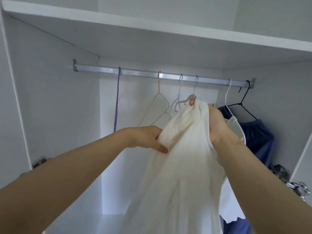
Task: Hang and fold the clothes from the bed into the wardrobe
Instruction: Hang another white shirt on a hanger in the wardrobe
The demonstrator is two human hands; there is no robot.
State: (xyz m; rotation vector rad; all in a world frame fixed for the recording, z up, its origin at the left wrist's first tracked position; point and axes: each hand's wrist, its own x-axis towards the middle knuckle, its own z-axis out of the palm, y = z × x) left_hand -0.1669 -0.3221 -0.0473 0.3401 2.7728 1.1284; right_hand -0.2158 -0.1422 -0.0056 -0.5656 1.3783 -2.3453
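Observation:
A cream-white garment (pixel 182 157) hangs in front of me inside the open wardrobe. My right hand (pixel 216 122) grips its top, bunched up against a white hanger (pixel 190 97) whose hook sits on the metal rail (pixel 152 74). My left hand (pixel 148 138) pinches the garment's left side lower down. Most of that hanger is hidden by the cloth.
On the rail hang a purple hanger (pixel 116 98), a peach one (pixel 157 105) and a pale one (pixel 177 102), all bare. At the right hang another white garment (pixel 236 127) and a blue garment (pixel 258 137) on a black hanger (pixel 244 105). A white shelf (pixel 152 29) runs above the rail.

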